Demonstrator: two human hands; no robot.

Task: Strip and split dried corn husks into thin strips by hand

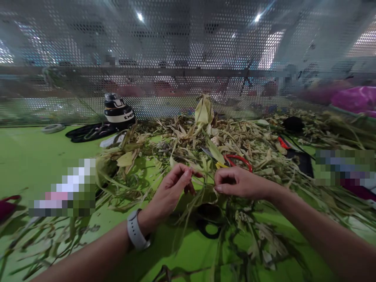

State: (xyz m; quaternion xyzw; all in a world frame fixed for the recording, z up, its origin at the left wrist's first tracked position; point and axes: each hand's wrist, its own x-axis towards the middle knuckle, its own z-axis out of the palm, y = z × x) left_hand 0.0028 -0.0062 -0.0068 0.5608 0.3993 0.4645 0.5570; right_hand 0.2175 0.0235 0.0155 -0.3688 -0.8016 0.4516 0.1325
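My left hand point(172, 188), with a pale watch band point(136, 231) on its wrist, is closed in a pinch on thin strips of dried corn husk point(201, 196). Facing it across a small gap, my right hand point(239, 183) has thumb and forefinger pressed together at the other side of these strips. Their exact grip points are partly hidden by the fingers. Just beyond the right hand lie scissors with red handles point(242, 158), half buried in husks. Below the hands, a black looped handle point(210, 231) rests on the green table point(164, 254).
Loose husks point(176, 137) cover much of the table, with an upright husk bundle point(204, 111) at the back. A black bottle point(117, 113) stands left, near a roll of tape point(53, 128). A dark phone-like slab point(299, 160) lies right. A perforated metal screen point(176, 51) closes the back.
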